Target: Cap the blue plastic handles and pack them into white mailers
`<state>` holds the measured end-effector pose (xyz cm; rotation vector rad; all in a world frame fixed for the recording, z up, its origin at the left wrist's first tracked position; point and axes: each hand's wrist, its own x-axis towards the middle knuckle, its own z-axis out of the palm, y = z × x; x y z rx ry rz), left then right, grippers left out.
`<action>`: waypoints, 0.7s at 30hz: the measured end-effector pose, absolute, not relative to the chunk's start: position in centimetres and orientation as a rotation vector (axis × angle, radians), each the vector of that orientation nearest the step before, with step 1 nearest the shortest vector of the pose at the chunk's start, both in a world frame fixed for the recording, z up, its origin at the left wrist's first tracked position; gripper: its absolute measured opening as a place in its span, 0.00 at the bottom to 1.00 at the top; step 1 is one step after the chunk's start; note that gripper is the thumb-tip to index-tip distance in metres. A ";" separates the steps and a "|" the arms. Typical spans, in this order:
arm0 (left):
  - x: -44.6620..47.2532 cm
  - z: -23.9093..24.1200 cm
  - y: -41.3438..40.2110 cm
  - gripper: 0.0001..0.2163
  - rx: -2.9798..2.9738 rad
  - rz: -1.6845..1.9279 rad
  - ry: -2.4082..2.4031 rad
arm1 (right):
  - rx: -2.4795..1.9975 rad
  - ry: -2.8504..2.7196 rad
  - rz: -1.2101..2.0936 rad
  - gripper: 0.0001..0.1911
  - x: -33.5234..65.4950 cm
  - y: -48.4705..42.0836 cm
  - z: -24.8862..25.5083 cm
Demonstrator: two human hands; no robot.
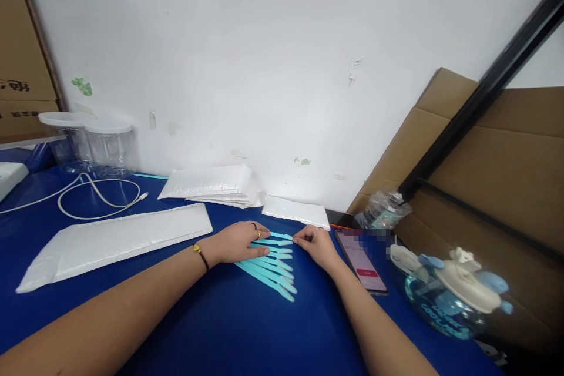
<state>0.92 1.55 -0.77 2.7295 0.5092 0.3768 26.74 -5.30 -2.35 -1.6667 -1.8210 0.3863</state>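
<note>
Several teal eyebrow razors (264, 270) lie fanned out on the blue tabletop, their pale capped ends toward the right. My left hand (241, 241) rests over the handle ends at the left of the fan, fingers stretched out and thumb apart, covering part of the handles. At the far edge of the fan, my right hand (315, 245) pinches the tip of a razor (281, 237) between thumb and fingers. A white padded mailer (118, 244) lies left of my left hand.
Behind my hands are stacked white mailers (211, 182) and a single mailer (295, 210). A phone (361, 261) and a blue-tinted bottle (453, 299) stand to the right. Lidded clear jars (112, 150) and a white cable (94, 214) are at left; cardboard (506, 188) leans at right.
</note>
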 end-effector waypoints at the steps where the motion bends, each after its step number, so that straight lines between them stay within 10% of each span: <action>1: 0.9 -0.6 1.5 0.27 2.713 0.354 0.516 | -1.667 -1.824 0.391 0.09 26.7 -5.4 -2.3; 7: 0.4 0.1 1.0 0.50 2.715 0.204 0.596 | -1.683 -1.980 0.435 0.40 24.9 -7.2 -1.4; 10: 0.5 0.3 0.6 0.46 2.782 0.185 0.647 | -1.668 -2.215 0.531 0.54 22.8 -8.6 -1.4; 16: 1.8 0.2 -2.2 0.13 2.996 0.241 0.658 | -1.582 -2.348 0.097 0.21 19.9 -10.2 -1.4; 21: 3.3 -0.1 -4.5 0.09 3.098 0.114 0.825 | -1.538 -2.437 -0.105 0.10 19.4 -10.5 -1.5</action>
